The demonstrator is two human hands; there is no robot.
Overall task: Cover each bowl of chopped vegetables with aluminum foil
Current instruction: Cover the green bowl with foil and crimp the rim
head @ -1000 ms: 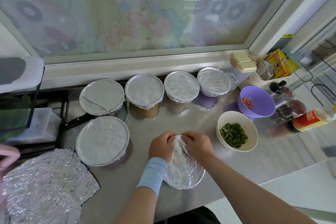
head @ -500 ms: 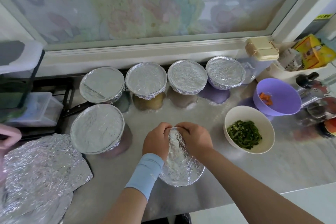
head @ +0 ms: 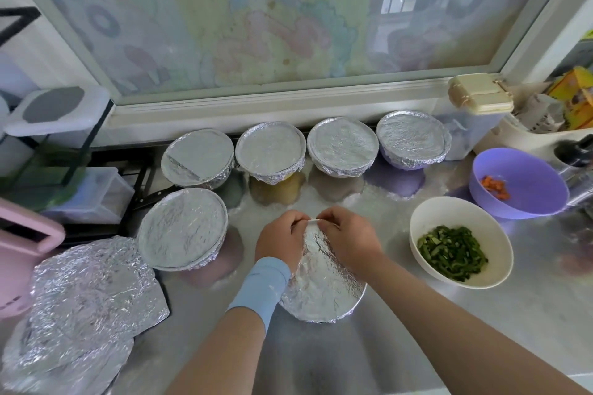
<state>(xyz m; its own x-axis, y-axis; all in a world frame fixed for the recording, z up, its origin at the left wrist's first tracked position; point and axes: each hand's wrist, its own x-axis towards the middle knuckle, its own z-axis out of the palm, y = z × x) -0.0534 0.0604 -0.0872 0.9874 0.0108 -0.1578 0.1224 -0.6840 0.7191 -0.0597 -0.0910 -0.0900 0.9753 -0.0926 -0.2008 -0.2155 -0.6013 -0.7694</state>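
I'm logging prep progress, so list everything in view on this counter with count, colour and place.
Foil-covered bowls: five, silver tops, four in a back row, one front left.
Foil sheet: one, silver, draped over a hidden bowl at centre.
White bowl: one, chopped greens, uncovered, right.
Purple bowl: one, orange pieces, uncovered, far right.
Loose foil: pile, silver, lower left.
Beige box: one, by the window, right.
Wristband: one, light blue, left wrist.
Left hand, right hand: bare, both pinching the foil sheet's far edge.
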